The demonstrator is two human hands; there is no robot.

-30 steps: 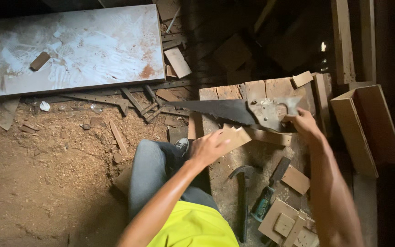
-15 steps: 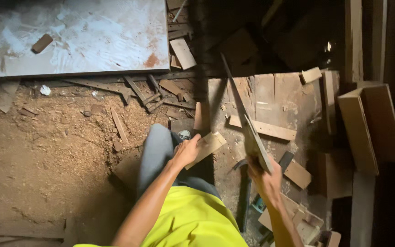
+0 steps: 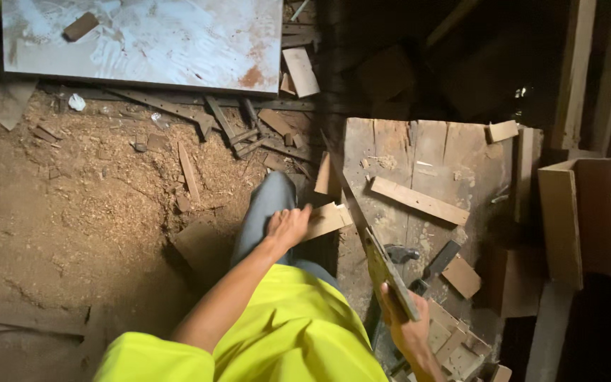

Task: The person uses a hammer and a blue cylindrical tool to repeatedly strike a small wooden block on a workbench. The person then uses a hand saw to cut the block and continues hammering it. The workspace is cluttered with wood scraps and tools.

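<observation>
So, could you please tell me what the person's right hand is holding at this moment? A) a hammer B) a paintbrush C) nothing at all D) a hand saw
D: the right hand grips the handle of a hand saw, whose blade runs up across the wood piece that the left hand steadies.

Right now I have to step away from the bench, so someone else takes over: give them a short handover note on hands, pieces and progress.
Left hand presses a small wood piece down at the left edge of the plank bench.
Right hand grips the handsaw by its handle, blade set edge-on at that piece.
A loose strip lies on the bench; a hammer sits beside the saw, offcuts near it.
Whether the cut is through, I cannot tell; the piece looks whole.
Sawdust covers the floor.
</observation>
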